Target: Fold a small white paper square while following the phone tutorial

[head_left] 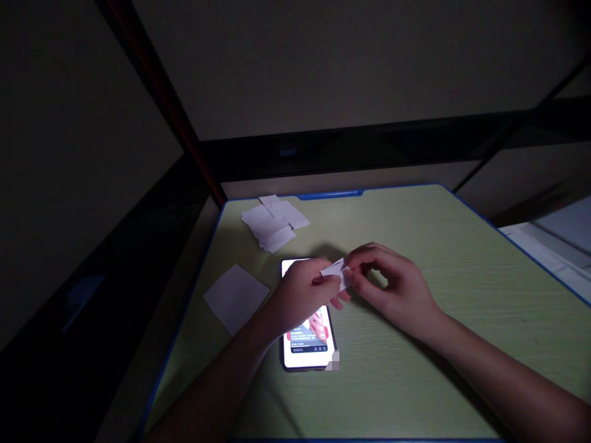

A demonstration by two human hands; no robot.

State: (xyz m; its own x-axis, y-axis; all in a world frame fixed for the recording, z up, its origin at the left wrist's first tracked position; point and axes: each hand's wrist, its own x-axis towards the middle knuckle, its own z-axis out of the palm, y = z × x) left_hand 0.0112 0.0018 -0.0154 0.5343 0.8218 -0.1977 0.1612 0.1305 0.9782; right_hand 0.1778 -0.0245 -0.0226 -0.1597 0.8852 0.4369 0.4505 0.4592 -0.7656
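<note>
Between my two hands is a small folded piece of white paper [336,269], held just above the table. My left hand [305,289] pinches it from the left, thumb on top and fingers beneath. At its right edge, my right hand [392,280] pinches it between thumb and forefinger. Below my left hand lies a phone [305,360] with its screen lit, partly covered by that hand. A flat square sheet of white paper [235,298] rests to the left of the phone, next to my left forearm.
Toward the far left of the green table [462,258] lies a loose pile of white paper pieces [272,224]. The table has a blue rim, with a blue handle-like strip [330,195] at the far edge. Dark walls stand behind and to the left.
</note>
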